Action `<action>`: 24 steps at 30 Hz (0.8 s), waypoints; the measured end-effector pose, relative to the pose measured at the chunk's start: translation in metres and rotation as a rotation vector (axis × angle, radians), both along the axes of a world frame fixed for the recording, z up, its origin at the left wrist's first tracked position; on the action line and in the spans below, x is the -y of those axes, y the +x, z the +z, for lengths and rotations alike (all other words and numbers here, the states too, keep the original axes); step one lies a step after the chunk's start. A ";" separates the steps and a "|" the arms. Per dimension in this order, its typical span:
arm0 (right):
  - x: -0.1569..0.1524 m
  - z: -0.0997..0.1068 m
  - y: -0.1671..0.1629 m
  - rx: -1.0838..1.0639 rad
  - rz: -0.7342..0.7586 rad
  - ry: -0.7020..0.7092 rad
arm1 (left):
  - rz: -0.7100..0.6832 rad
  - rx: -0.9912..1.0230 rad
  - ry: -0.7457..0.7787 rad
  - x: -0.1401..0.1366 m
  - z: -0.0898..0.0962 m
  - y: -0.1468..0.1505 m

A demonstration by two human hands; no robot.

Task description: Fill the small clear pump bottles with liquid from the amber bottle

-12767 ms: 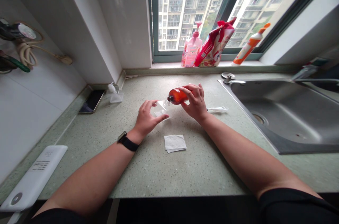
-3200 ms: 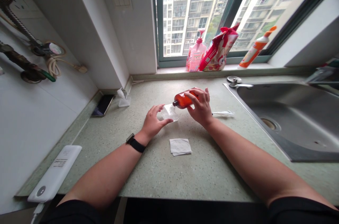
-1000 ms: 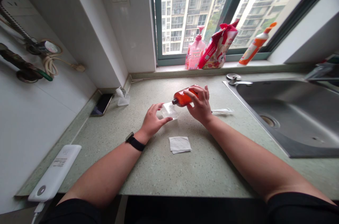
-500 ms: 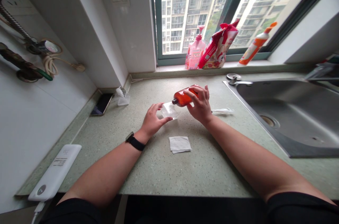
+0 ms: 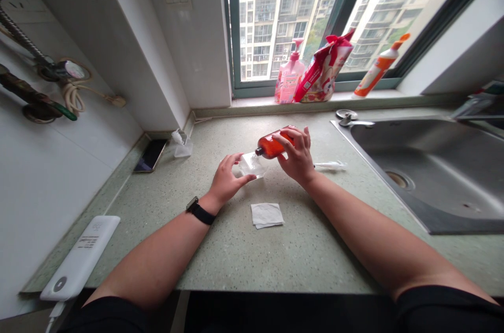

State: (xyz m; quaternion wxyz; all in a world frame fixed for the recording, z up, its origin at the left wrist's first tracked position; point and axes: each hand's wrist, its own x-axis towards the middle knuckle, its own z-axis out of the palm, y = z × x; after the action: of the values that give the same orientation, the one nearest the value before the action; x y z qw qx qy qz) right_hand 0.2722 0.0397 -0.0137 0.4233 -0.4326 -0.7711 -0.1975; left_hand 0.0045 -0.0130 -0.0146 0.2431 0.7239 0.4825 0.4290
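Note:
My left hand (image 5: 229, 179) grips a small clear plastic container (image 5: 252, 165) at its sides, thumb at the front and fingers at the back. Clear liquid seems to be in it. In my right hand (image 5: 296, 157) is an orange-red bottle (image 5: 271, 144), tipped nearly level with its uncapped dark neck pointing left over the container's rim. A folded white tissue (image 5: 267, 215) lies on the counter in front of the container. To the right of my right hand lies a white pump head (image 5: 331, 165), partly hidden behind that hand.
A steel sink (image 5: 417, 186) takes up the right side. At the back left are a phone (image 5: 150, 155) and another clear container (image 5: 183, 147) with something white in it. A white power bank (image 5: 81, 259) sits front left. A pink pump bottle (image 5: 290, 78) stands on the sill.
The liquid in the clear container looks a little higher. Both hands and the tipped bottle stay nearly in place.

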 end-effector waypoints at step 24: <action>0.000 0.001 0.000 0.007 -0.004 0.043 | -0.006 0.005 -0.004 0.000 0.001 -0.001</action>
State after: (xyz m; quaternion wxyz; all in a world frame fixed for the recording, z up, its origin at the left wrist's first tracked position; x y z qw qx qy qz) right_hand 0.2718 0.0395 -0.0129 0.4294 -0.4241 -0.7674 -0.2162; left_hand 0.0040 -0.0129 -0.0136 0.2469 0.7238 0.4808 0.4289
